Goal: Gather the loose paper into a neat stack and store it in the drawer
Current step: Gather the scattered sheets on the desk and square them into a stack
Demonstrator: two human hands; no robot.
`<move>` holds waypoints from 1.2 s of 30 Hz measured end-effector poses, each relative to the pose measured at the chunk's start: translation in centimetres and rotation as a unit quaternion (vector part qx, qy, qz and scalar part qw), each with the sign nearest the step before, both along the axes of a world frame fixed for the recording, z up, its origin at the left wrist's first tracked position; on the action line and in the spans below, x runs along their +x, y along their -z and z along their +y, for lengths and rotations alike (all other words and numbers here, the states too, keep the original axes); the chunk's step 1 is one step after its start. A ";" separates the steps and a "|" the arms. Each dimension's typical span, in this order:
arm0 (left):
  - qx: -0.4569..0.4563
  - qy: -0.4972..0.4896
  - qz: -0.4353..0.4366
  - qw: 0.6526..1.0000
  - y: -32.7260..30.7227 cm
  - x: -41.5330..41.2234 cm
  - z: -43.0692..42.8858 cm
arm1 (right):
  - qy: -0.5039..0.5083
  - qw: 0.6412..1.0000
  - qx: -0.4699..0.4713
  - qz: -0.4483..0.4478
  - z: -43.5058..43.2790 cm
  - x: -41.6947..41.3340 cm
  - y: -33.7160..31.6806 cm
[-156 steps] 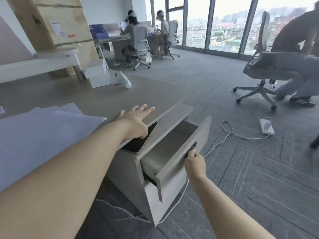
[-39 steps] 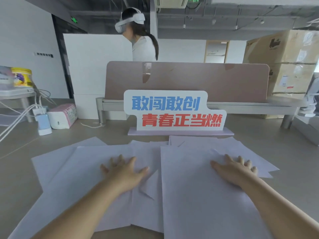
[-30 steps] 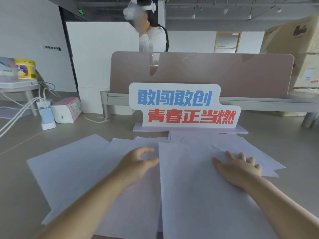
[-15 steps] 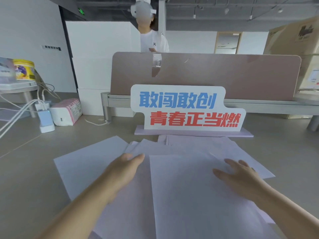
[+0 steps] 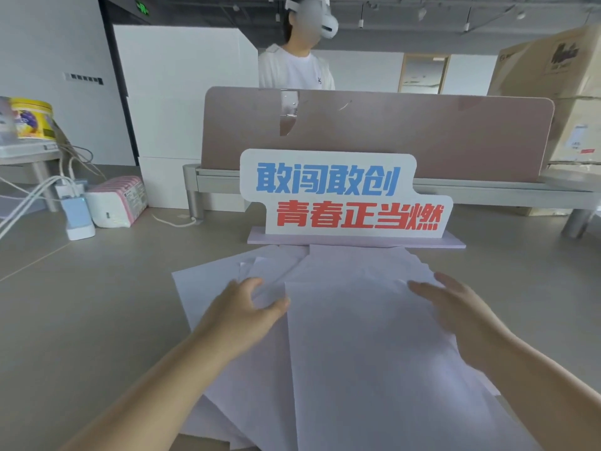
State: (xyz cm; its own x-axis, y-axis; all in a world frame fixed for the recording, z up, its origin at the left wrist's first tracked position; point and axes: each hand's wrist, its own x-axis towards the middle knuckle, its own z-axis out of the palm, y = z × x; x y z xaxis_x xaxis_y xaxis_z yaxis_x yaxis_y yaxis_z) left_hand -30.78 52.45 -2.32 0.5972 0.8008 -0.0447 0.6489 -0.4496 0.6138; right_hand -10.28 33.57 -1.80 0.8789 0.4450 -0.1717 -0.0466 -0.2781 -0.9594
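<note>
We see the grey desk (image 5: 81,320) filling the lower half of the frame, and on it, from centre down to the bottom edge, the loose paper (image 5: 357,369) lies as a fan of overlapping white sheets, not squared up, their far corners splaying out just in front of a sign. Across the upper middle runs a pinkish-brown divider panel (image 5: 422,135), with large cardboard boxes (image 5: 553,92) at the upper right and a person in a white shirt (image 5: 292,70) standing behind the panel at top centre. The sign (image 5: 344,196), white with blue and red characters, stands upright in the middle of the frame on a pale base. Our left hand (image 5: 240,307) rests on the left side of the sheets, fingers together and thumb pointing right, lying on the paper rather than pinching it as far as we can tell. Our right hand (image 5: 452,307) lies flat on the right side of the sheets, fingers straight and close together, pointing toward the upper left. At the middle left sit a pink-and-white pack (image 5: 117,203) and, just beside it, a small blue-and-white device (image 5: 76,213) with white cables; a yellow tub (image 5: 31,118) stands at the upper left.
</note>
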 end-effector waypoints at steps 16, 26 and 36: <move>0.210 -0.074 0.148 0.963 2.5 1.8 1.7 | 0.042 0.986 0.004 0.163 -2.3 1.7 -2.0; 0.028 -0.023 0.057 0.998 1.5 1.1 1.4 | -0.065 0.993 -0.013 0.101 -1.9 1.3 -1.8; -0.145 -0.002 -0.164 0.976 0.8 0.9 -0.5 | -0.081 0.989 -0.078 0.096 -0.8 0.5 -0.4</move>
State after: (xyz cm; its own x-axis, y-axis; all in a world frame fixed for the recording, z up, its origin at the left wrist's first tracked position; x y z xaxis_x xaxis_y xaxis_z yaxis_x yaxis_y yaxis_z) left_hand -29.84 51.95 -3.17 0.6142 0.7854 -0.0767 0.3971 -0.2237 0.8901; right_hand -9.75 32.80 -1.41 0.7420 0.5331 -0.4065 -0.1667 -0.4405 -0.8821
